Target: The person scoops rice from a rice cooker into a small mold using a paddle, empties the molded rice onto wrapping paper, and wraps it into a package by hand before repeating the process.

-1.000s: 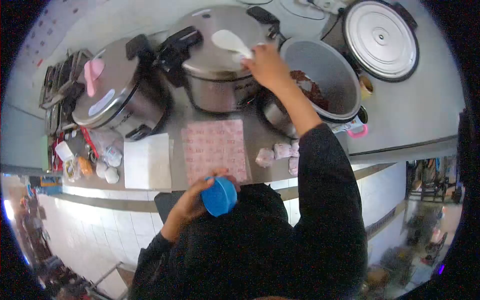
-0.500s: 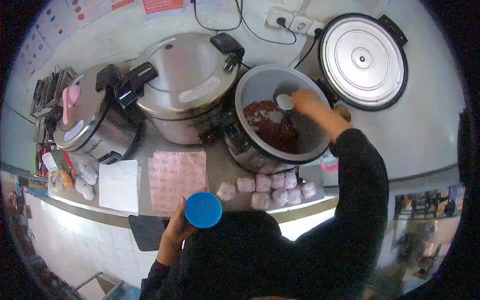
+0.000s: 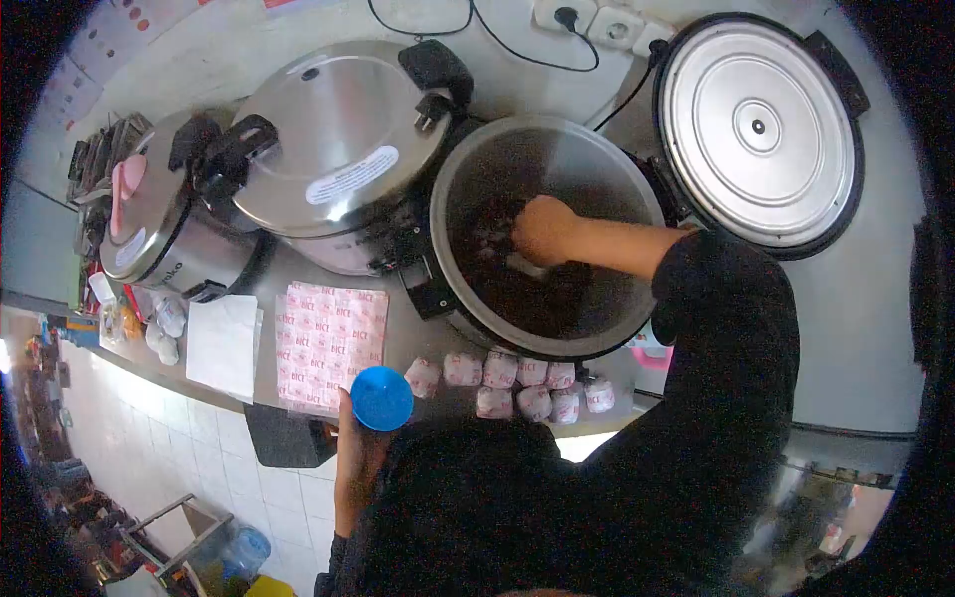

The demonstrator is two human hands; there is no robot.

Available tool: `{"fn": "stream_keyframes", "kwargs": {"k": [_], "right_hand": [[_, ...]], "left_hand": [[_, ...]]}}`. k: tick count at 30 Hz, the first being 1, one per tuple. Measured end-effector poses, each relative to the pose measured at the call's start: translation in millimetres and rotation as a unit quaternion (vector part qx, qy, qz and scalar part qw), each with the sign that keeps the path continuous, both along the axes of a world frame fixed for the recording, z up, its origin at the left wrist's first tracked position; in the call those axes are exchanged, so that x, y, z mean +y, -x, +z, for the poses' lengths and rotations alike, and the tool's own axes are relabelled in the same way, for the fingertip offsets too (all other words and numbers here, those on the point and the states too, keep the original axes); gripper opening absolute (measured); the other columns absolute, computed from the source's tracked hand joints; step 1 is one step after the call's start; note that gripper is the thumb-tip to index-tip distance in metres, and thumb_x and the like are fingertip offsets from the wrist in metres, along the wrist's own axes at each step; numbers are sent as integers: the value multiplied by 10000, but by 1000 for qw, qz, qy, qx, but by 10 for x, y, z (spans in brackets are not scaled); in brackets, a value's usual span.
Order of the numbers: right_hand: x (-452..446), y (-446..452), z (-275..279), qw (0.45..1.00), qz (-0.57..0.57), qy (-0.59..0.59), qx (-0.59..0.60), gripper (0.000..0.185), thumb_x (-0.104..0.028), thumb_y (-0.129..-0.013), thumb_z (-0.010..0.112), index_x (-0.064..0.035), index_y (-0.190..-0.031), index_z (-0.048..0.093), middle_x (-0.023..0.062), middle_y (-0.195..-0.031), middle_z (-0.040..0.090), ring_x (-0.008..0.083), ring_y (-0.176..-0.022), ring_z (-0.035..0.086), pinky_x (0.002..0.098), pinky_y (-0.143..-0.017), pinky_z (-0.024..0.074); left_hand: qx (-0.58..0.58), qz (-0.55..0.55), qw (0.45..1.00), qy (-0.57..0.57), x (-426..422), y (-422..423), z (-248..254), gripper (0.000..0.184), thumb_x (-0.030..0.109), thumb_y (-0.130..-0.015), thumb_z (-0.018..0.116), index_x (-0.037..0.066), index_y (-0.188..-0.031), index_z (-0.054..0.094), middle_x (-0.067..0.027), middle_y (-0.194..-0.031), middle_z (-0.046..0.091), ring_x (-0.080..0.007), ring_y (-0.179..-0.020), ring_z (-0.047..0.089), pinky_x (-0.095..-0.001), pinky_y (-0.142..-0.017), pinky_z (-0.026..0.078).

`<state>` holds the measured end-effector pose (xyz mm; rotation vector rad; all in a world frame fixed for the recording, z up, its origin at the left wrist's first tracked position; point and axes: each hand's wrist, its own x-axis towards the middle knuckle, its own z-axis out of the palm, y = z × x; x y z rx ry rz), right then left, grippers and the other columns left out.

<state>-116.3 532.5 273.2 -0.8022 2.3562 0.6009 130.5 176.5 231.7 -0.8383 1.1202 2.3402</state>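
Closest in, the left hand [image 3: 360, 443] comes up from a dark cuff, forearm nearly upright in view, and it's clamped around a blue cup [image 3: 382, 400], thumb along the side, the cup's round mouth facing the camera at the front edge of the counter [image 3: 410, 336]. Just beyond the cup lies a stack of pink printed paper [image 3: 330, 343], white sheets [image 3: 223, 348] to its left, and over to the right sits a cluster of small wrapped bundles [image 3: 500, 370], packed close together. Now the right arm: black sleeve [image 3: 731, 328] bent at the elbow, bare forearm running leftward across the rim, and the right hand [image 3: 545, 231] is down inside the big open pot [image 3: 587, 159], knuckles up, fingers curled in a fist on a pale utensil [image 3: 527, 266]; only a sliver of it shows below the fist, over the dark food [image 3: 557, 303]. Left of the pot stands a large lidded cooker [image 3: 318, 124], then a smaller cooker [image 3: 219, 244] with a pink spoon [image 3: 126, 189] on top. Behind, on the right, a round lid [image 3: 756, 124] leans back, wall sockets [image 3: 617, 28] beside it.
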Motion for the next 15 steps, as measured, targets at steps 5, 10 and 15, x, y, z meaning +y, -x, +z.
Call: {"fn": "stream_keyframes", "kwargs": {"k": [5,10,15], "right_hand": [[108,-96,-546,987,25,161,8,270,-303,-863,648,-69,-916,770,200,-884,736,406,-858,720,523,-820,569],[173,-168,-403,978,-37,203,-4,329,-353,-945,578,-85,-929,769,217,-856,721,443,-831,695,545,-806,550],[445,-207,-52,935,-100,340,-16,403,-462,-957,547,-129,-941,774,197,-913,739,420,-880,706,558,-822,546]], "left_hand": [[38,-40,998,-35,148,26,-126,785,682,-1026,306,44,-1466,430,-200,-1382,562,-339,-1235,587,-512,-1039,485],[71,-62,995,-19,404,232,320,791,662,-1036,300,50,-1531,372,-172,-1460,509,-319,-1314,536,-483,-1099,448],[168,-66,983,-24,647,642,871,682,553,-1078,332,64,-1554,351,-150,-1499,481,-298,-1342,513,-474,-1127,413]]}}
